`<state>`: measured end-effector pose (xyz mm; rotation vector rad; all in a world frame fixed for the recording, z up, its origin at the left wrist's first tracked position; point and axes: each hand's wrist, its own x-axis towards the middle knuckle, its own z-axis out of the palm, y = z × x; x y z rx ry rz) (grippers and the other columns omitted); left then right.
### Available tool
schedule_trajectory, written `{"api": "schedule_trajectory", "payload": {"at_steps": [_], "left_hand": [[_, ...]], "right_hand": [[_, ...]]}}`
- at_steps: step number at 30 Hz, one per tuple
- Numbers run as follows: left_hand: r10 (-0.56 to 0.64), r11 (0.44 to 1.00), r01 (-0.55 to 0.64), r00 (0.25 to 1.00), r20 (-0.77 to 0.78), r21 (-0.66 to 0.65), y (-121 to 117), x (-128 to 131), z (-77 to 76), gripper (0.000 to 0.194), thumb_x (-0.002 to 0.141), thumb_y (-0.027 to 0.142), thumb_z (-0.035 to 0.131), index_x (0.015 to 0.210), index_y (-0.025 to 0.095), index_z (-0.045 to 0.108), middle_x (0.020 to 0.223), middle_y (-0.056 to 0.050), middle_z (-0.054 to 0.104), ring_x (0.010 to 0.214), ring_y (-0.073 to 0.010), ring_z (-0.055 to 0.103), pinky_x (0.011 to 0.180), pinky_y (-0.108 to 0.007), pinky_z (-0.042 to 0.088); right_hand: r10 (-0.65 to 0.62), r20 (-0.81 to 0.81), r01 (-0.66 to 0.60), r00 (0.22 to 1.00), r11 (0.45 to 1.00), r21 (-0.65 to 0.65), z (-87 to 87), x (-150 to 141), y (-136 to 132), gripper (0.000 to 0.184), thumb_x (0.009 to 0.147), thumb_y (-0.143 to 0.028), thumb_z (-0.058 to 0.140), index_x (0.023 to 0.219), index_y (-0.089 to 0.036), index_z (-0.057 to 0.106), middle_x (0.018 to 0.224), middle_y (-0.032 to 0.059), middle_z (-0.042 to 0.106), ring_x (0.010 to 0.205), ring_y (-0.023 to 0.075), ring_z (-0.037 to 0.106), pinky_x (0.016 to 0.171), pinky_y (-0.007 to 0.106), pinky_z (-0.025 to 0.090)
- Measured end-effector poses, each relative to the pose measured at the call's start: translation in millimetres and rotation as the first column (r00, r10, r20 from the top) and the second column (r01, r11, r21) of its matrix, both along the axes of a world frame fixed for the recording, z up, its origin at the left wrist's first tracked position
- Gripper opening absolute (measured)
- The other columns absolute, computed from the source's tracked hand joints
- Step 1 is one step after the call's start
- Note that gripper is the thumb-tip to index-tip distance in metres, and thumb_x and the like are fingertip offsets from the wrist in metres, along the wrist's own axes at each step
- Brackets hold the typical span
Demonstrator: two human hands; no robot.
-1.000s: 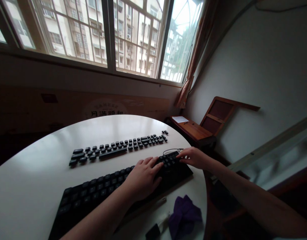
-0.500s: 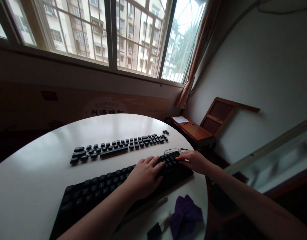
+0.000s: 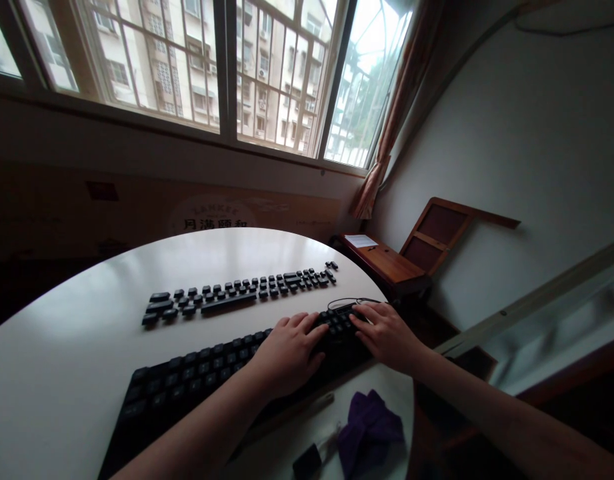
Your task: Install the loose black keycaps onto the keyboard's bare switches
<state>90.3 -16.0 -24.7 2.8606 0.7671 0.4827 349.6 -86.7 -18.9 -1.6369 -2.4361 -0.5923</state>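
Table (image 3: 47, 373): white, round
Keyboard (image 3: 197, 377): on it, under both hands
Left hand (image 3: 287, 350): spread across, gripping nothing visible
Right hand (image 3: 389, 337): curled at right end; can't tell grip
Keys (image 3: 339, 325): likely step, right-end work; next wants steady board
Loose keycaps (image 3: 229, 303): rows beyond

Looked forward and down from the person's head, near above the left hand (image 3: 288, 355) and right hand (image 3: 391, 339), across the round white table (image 3: 51, 373) toward the barred window (image 3: 227, 73), and sat slightly tilted.
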Motion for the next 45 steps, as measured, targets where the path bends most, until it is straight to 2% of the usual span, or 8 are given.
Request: {"api": "schedule_trajectory", "payload": {"at_steps": [5,13,20,27,33,35,39,45], "left_hand": [[0.002,1.0,-0.002,1.0,-0.007,0.01,0.1,-0.6,-1.3,0.05,0.092,0.038,0.054,0.14,0.026,0.052,0.15,-0.01,0.046,0.135,-0.0336,0.043,0.11,-0.051,0.035],[0.006,1.0,-0.006,1.0,0.0,0.003,0.4,-0.4,-0.7,0.05,0.091,0.038,0.054,0.14,0.026,0.053,0.15,-0.01,0.047,0.135,-0.0337,0.043,0.11,-0.052,0.035],[0.001,1.0,-0.001,1.0,0.006,-0.003,-0.8,-1.4,-0.5,0.05,0.091,0.038,0.056,0.139,0.026,0.052,0.149,-0.009,0.047,0.135,-0.0329,0.043,0.109,-0.05,0.035],[0.003,1.0,-0.003,1.0,0.002,-0.013,-1.1,-1.6,0.3,0.051,0.09,0.038,0.056,0.14,0.027,0.051,0.149,-0.009,0.047,0.135,-0.0337,0.043,0.109,-0.051,0.036],[0.007,1.0,-0.007,1.0,-0.007,-0.016,-1.4,-2.3,-0.2,0.052,0.09,0.037,0.057,0.14,0.026,0.052,0.15,-0.01,0.046,0.135,-0.0341,0.043,0.109,-0.052,0.036],[0.014,1.0,-0.015,1.0,-0.015,-0.014,-1.4,-2.2,-0.2,0.052,0.09,0.037,0.057,0.14,0.026,0.052,0.151,-0.01,0.046,0.135,-0.034,0.044,0.109,-0.052,0.036],[0.014,1.0,-0.015,0.999,-0.037,-0.009,-1.4,-2.5,1.9,0.052,0.091,0.037,0.056,0.141,0.027,0.051,0.151,-0.009,0.046,0.135,-0.0335,0.044,0.109,-0.051,0.036],[0.004,1.0,-0.004,0.999,-0.047,-0.005,-0.4,-3.7,1.0,0.052,0.094,0.043,0.052,0.143,0.026,0.049,0.152,-0.01,0.044,0.136,-0.034,0.042,0.109,-0.052,0.035]], "right_hand": [[-0.002,-0.061,0.002,0.998,1.0,0.007,-15.1,5.0,-9.0,0.042,0.096,-0.033,0.053,0.133,-0.016,0.062,0.147,0.0147,0.05,0.136,0.0361,0.042,0.11,0.056,0.035],[0.012,-0.151,-0.019,0.988,0.999,-0.045,-7.1,10.4,3.0,0.038,0.099,-0.037,0.047,0.128,-0.022,0.066,0.146,0.0106,0.052,0.137,0.0337,0.043,0.11,0.055,0.038],[-0.004,-0.121,-0.009,0.993,0.994,-0.11,-37.4,20.1,-10.2,0.06,0.1,-0.047,0.041,0.153,-0.02,0.035,0.158,0.0131,0.032,0.147,0.0355,0.025,0.113,0.062,0.03],[0.055,-0.139,-0.064,0.989,0.996,-0.06,-7.7,17.9,-2.6,0.045,0.1,-0.041,0.044,0.142,-0.027,0.053,0.16,0.0082,0.029,0.148,0.0342,0.023,0.115,0.061,0.027],[0.049,-0.235,-0.019,0.971,0.992,0.128,33.7,32.1,84.6,0.043,0.096,-0.028,0.051,0.138,-0.021,0.057,0.145,0.0104,0.053,0.14,0.0284,0.039,0.115,0.05,0.033],[-0.108,-0.205,0.111,0.973,0.994,0.003,42.1,37.3,128.2,0.041,0.093,-0.022,0.055,0.134,-0.021,0.061,0.137,0.0082,0.061,0.136,0.026,0.045,0.115,0.045,0.033],[-0.23,-0.162,0.211,0.96,0.969,-0.129,45.9,44.4,199.6,0.026,0.087,-0.02,0.063,0.11,-0.023,0.074,0.117,0.0067,0.072,0.115,0.0256,0.062,0.103,0.041,0.045],[-0.323,-0.106,0.28,0.94,0.913,-0.298,35.5,47.6,246.2,0.03,0.089,-0.031,0.068,0.118,-0.022,0.067,0.127,0.0087,0.064,0.117,0.0267,0.059,0.1,0.046,0.048]]}}
